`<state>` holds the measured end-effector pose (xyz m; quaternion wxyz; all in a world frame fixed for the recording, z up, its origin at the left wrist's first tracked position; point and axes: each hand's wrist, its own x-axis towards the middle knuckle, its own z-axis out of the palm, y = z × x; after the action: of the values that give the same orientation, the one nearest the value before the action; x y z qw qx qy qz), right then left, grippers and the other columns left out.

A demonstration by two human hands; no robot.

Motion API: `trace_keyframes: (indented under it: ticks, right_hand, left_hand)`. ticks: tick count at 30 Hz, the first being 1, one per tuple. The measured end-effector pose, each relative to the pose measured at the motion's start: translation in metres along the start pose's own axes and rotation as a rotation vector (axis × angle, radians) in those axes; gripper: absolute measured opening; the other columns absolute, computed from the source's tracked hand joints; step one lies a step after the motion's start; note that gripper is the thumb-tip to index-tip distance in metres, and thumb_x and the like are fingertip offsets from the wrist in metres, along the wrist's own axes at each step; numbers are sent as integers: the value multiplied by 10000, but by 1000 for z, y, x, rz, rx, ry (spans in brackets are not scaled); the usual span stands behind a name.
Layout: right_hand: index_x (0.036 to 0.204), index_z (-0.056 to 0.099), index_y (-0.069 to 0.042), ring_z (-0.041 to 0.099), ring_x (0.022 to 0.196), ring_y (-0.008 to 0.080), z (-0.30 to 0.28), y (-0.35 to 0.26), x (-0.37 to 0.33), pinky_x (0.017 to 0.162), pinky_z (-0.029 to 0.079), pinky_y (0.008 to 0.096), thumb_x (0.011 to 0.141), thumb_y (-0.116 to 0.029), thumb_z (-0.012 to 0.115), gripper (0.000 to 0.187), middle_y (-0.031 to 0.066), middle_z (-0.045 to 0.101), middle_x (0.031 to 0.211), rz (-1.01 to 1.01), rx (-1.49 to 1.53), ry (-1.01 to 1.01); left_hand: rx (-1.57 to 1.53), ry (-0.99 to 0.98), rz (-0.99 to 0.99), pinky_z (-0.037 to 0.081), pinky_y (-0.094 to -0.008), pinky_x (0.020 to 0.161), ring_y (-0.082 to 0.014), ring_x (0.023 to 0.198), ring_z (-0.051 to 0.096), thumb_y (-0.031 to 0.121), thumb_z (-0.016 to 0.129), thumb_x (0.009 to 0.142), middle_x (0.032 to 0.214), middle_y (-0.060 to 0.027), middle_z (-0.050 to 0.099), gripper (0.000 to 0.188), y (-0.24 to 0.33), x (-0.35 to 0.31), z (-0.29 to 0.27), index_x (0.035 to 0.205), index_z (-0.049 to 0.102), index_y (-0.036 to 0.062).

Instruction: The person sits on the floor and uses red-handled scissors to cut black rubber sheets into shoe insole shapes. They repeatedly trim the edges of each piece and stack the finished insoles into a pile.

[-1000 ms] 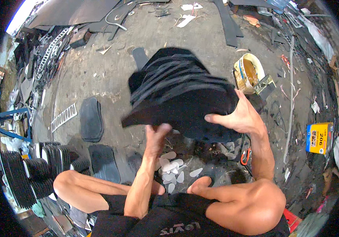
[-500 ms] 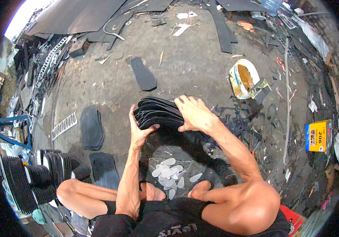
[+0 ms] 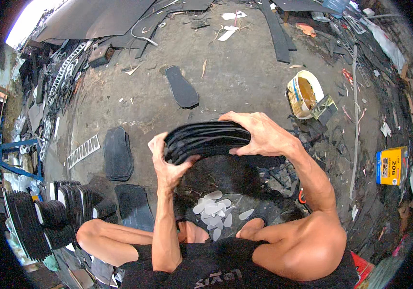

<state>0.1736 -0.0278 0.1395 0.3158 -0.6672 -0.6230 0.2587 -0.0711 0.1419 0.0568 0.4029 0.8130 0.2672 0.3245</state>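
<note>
Between my two hands is a stack of black shoe soles (image 3: 206, 139), lifted above the floor and lying crosswise. My left hand (image 3: 169, 164) is closed round its left end, thumb on the near side. At the right end my right hand (image 3: 262, 134) grips the soles, fingers over the top and thumb underneath. The stack bows slightly, and its layers are somewhat blurred. Below it, near my feet, lies a pile of small white oval pieces (image 3: 212, 208). A single black sole (image 3: 182, 87) rests on the floor beyond the stack.
Dark soles (image 3: 118, 155) lie left, above another dark sole piece (image 3: 134, 207). Rows of stacked soles (image 3: 26, 224) stand by my left knee. An open tub of amber liquid (image 3: 305, 95) sits right, and a yellow-blue can (image 3: 391, 166) farther right. Black scraps litter the floor.
The stack has turned to lie more lengthwise across my view, its right end moving rightward with my right hand. Both hands keep hold of it. The whole view has shifted slightly.
</note>
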Motion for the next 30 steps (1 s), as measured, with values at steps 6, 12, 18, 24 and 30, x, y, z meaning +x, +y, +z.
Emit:
trace_keyframes:
  ticks: [6,12,18,24,30]
  right_hand:
    - [1542,347,-61,488,1345,399,45,13,-11,1143,384,523,755,-268,837,950,218,500,1458,-25,-384,43]
    - [1592,261,-78,355,1458,367,85,-17,0,1188,277,611,734,-273,854,1060,208,353,1574,101,-631,93]
    - [1599,258,-52,195,1526,425,95,-17,24,1198,215,670,717,-451,854,1137,113,197,1679,38,-759,-20]
    - [1621,231,-201,152,1555,376,64,1,27,1229,142,650,625,-411,932,1235,139,197,1674,-82,-606,-18]
    - [1245,551,-74,595,1180,330,79,9,52,1215,258,576,680,-213,856,657,116,614,1131,-182,-831,-77]
  left_hand:
    - [-292,-298,-237,468,-366,1073,-238,1220,627,78,844,634,1305,-141,659,796,-39,-36,6,1371,547,28]
    - [-305,-220,-204,479,-375,1072,-236,1236,621,105,896,666,1315,-144,656,890,-53,-37,20,1441,462,38]
    - [-221,-230,-171,472,-400,1084,-252,1246,617,164,931,672,1339,-157,640,942,-50,-36,28,1456,423,38]
    - [-246,-203,-218,497,-388,1040,-241,1191,650,153,895,732,1284,-156,674,839,-55,-39,25,1427,438,45]
    - [-304,-303,-162,487,-370,1039,-248,1194,640,102,872,729,1288,-157,660,851,-58,-43,24,1448,420,55]
